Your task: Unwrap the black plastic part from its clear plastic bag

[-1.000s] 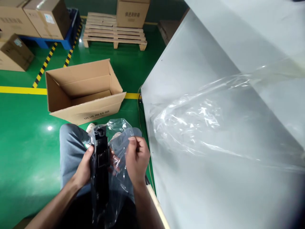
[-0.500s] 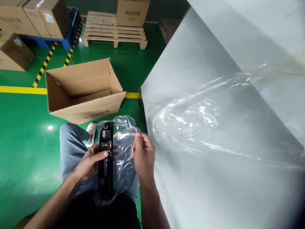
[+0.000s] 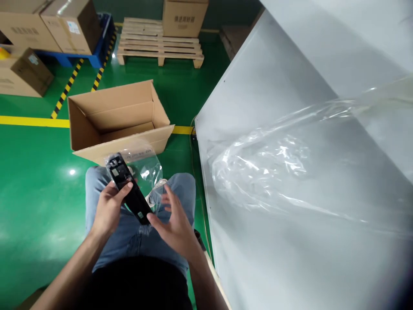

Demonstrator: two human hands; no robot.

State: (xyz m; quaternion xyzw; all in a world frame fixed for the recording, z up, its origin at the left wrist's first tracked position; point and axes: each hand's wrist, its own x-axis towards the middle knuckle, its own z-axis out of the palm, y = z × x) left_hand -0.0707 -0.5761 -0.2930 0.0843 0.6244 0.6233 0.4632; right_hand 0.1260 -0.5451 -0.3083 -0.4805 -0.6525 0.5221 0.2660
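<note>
A long black plastic part (image 3: 135, 199) with cut-outs and small fittings lies tilted above my lap, its upper end pointing left. My left hand (image 3: 111, 206) grips it near the middle, thumb on top and fingers underneath. A clear plastic bag (image 3: 150, 168) is around the part and billows out beyond its right side. My right hand (image 3: 174, 221) is at the part's lower end, thumb at its tip and fingers spread beside the bag. Whether that thumb presses on the part or only on the film, I cannot tell.
An open cardboard box (image 3: 121, 142) stands on the floor ahead of my knees. A white panel surface (image 3: 251, 254) with a large clear plastic sheet (image 3: 258, 172) on it fills the right side. Farther back are a wooden pallet (image 3: 145, 48), a blue pallet (image 3: 105, 45) and closed cartons (image 3: 72, 32).
The black part has turned from upright to slanting, its top moving left. My right hand has let go of the bag's edge and come down to the part's lower end.
</note>
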